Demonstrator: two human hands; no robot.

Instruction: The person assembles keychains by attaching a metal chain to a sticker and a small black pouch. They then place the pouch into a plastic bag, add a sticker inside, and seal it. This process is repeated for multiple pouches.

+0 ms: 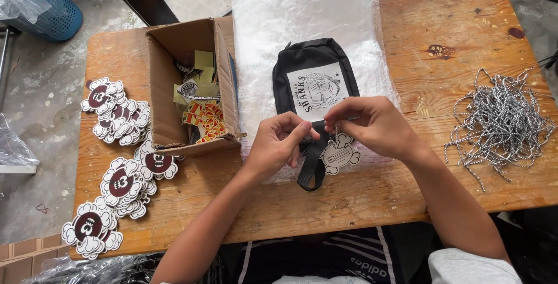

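Left hand (280, 143) and right hand (372, 124) close together above the lower end of a black pouch (314, 83), fingertips pinched on something thin, too small to make out. Just below them, a cloud-shaped tag (339, 153), partly hidden by the right hand. Pouch flat on a stack of clear bags (302, 11), far edge cut off. On the wooden counter (407, 197): open cardboard box (168, 86), contents jumbled; cloud-shaped tags (119, 182) at left; tangled cords (503, 121) at right.
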